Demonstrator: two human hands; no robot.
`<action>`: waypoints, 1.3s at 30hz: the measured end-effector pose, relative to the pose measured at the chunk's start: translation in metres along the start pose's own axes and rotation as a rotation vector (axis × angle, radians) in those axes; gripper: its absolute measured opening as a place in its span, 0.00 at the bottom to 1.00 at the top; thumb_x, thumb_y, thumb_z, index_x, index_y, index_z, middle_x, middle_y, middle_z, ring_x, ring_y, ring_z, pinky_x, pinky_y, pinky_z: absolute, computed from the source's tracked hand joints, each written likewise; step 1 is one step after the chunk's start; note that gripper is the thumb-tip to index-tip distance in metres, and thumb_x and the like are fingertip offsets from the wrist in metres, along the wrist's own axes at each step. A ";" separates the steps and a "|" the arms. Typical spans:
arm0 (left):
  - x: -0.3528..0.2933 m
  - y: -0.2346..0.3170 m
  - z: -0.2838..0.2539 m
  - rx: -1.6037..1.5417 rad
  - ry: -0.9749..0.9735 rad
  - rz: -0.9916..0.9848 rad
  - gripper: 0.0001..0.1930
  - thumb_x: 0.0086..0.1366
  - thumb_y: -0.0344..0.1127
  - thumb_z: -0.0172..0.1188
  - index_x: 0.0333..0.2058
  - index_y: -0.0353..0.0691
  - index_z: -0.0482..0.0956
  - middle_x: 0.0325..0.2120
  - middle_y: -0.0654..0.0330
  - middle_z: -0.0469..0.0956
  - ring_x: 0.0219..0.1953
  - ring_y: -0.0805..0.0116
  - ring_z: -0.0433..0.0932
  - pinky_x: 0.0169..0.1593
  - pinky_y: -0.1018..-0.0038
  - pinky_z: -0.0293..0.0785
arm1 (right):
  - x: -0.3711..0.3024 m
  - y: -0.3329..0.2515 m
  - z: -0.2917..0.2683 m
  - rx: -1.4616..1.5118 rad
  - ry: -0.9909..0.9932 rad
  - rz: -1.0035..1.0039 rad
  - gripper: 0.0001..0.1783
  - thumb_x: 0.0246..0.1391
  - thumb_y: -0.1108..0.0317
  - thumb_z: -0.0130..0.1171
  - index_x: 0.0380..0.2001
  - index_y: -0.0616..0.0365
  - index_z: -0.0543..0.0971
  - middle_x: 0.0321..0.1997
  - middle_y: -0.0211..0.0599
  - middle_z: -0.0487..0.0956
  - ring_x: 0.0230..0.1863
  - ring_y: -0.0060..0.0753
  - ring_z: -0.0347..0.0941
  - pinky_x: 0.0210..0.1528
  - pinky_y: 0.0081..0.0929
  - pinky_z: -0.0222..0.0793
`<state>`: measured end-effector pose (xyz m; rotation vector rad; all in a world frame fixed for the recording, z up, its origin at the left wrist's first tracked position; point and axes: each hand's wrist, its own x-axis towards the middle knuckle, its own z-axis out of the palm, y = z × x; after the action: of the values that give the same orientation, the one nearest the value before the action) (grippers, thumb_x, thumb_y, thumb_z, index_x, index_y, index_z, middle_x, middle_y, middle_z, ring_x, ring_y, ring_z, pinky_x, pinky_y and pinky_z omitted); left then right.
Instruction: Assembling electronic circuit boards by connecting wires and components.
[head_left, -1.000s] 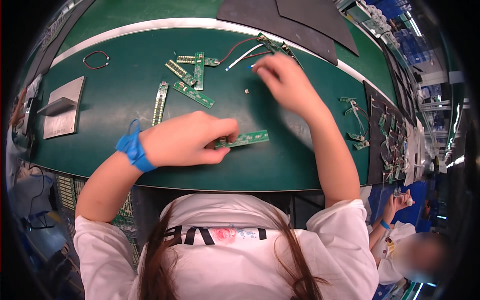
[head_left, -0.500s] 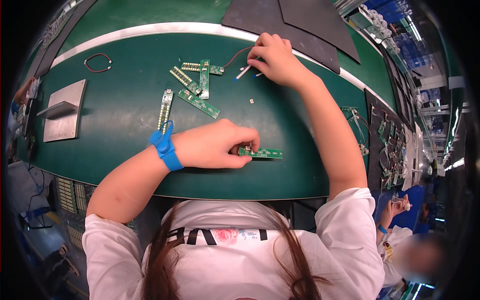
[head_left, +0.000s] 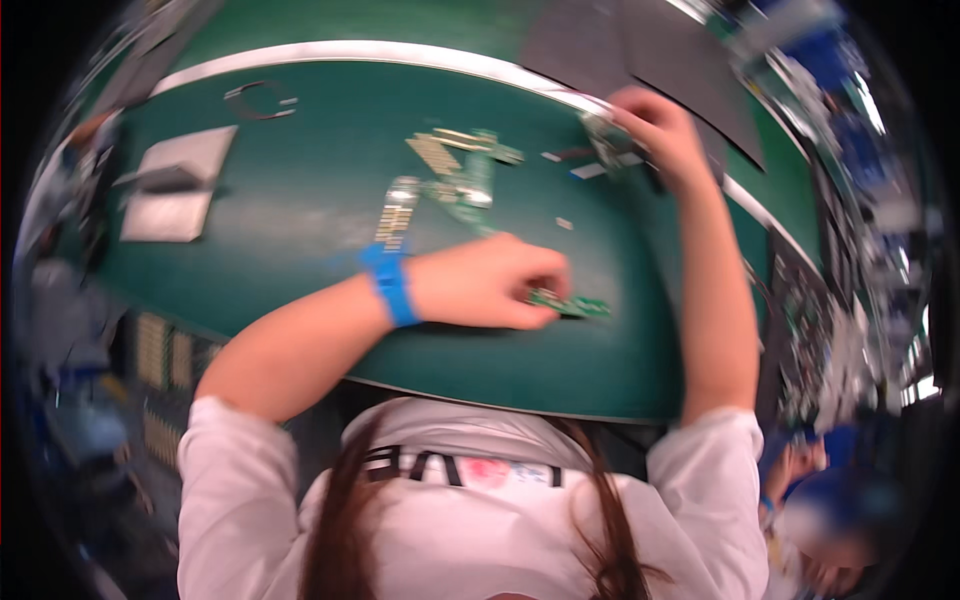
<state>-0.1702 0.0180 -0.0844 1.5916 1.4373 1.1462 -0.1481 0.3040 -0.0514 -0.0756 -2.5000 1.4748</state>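
Note:
My left hand [head_left: 488,285], with a blue strap [head_left: 391,287] on its wrist, pinches one end of a narrow green circuit board [head_left: 588,306] near the table's front. Farther off to the right, my right hand [head_left: 660,132] is closed at the fingertips on a blurred green-and-grey piece [head_left: 603,140]; its exact kind cannot be made out. Just below this piece is a white strip with a blue end [head_left: 588,172]. Several green circuit boards [head_left: 480,180] lie loosely heaped at the table's middle, and one with pale rectangles [head_left: 396,222] lies nearer my left wrist.
A metal plate with a raised fin [head_left: 170,205] and a small wire loop [head_left: 262,101] are on the left of the green table [head_left: 300,200]. One tiny pale square [head_left: 564,223] lies right of the boards. Dark sheets [head_left: 690,75] cover the back right. Another person [head_left: 815,520] is at lower right.
The whole view has shifted and blurred. My right hand has let go of the white blue-ended strips and now grips a green-and-grey piece. My left hand still holds its circuit board.

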 end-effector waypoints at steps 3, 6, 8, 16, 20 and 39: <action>-0.011 -0.004 0.005 -0.009 0.045 0.107 0.11 0.56 0.36 0.60 0.36 0.37 0.74 0.25 0.54 0.77 0.25 0.64 0.76 0.31 0.69 0.72 | -0.014 0.014 -0.009 0.239 0.033 0.024 0.12 0.53 0.66 0.59 0.38 0.62 0.77 0.35 0.27 0.73 0.35 0.17 0.65 0.37 0.15 0.59; 0.001 -0.024 0.019 0.024 0.054 0.241 0.13 0.52 0.36 0.62 0.34 0.36 0.77 0.27 0.52 0.79 0.30 0.59 0.78 0.36 0.66 0.73 | -0.041 0.054 -0.030 0.281 0.205 -0.024 0.10 0.59 0.68 0.54 0.41 0.63 0.76 0.38 0.28 0.74 0.36 0.15 0.66 0.37 0.14 0.58; 0.003 -0.024 0.021 0.109 0.062 0.195 0.11 0.51 0.36 0.61 0.32 0.37 0.79 0.26 0.54 0.79 0.30 0.60 0.78 0.36 0.66 0.74 | -0.061 0.066 -0.034 0.179 0.224 0.021 0.07 0.58 0.69 0.55 0.38 0.60 0.76 0.38 0.26 0.74 0.34 0.15 0.65 0.38 0.14 0.59; 0.015 -0.042 0.025 0.028 0.046 0.164 0.10 0.52 0.35 0.60 0.32 0.37 0.79 0.20 0.63 0.81 0.27 0.69 0.80 0.32 0.73 0.74 | -0.130 0.024 0.014 -0.246 0.050 0.012 0.08 0.58 0.70 0.57 0.32 0.66 0.77 0.28 0.33 0.74 0.30 0.23 0.67 0.37 0.21 0.66; 0.021 -0.048 0.024 0.024 0.078 0.153 0.10 0.53 0.35 0.60 0.33 0.38 0.80 0.22 0.64 0.82 0.28 0.72 0.81 0.34 0.75 0.75 | -0.137 0.072 -0.003 -0.384 -0.116 0.086 0.05 0.59 0.72 0.53 0.33 0.63 0.74 0.32 0.30 0.73 0.33 0.20 0.67 0.43 0.19 0.64; 0.028 -0.056 0.025 0.116 0.176 0.114 0.11 0.53 0.39 0.60 0.33 0.41 0.82 0.25 0.65 0.83 0.32 0.73 0.82 0.37 0.76 0.76 | -0.156 -0.040 0.054 -0.584 -0.042 0.219 0.14 0.57 0.55 0.57 0.31 0.56 0.77 0.21 0.29 0.72 0.24 0.21 0.65 0.29 0.20 0.62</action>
<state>-0.1682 0.0552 -0.1403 1.7065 1.5670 1.3180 -0.0060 0.2123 -0.0695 -0.4319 -2.9472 0.7625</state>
